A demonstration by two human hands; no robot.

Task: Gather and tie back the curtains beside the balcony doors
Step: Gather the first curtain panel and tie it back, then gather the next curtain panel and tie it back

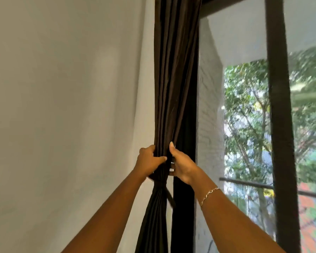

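Two hands clutched the bunched curtain [171,79] just above its tie band [160,183], left hand [150,161] leftward, right hand [181,165] rightward; a hard tug might have slipped the band loose.

Both forearms bare, no sleeves. Thin gold chain bracelet [209,195] on right wrist. Nails on right hand [181,161] long, pale.
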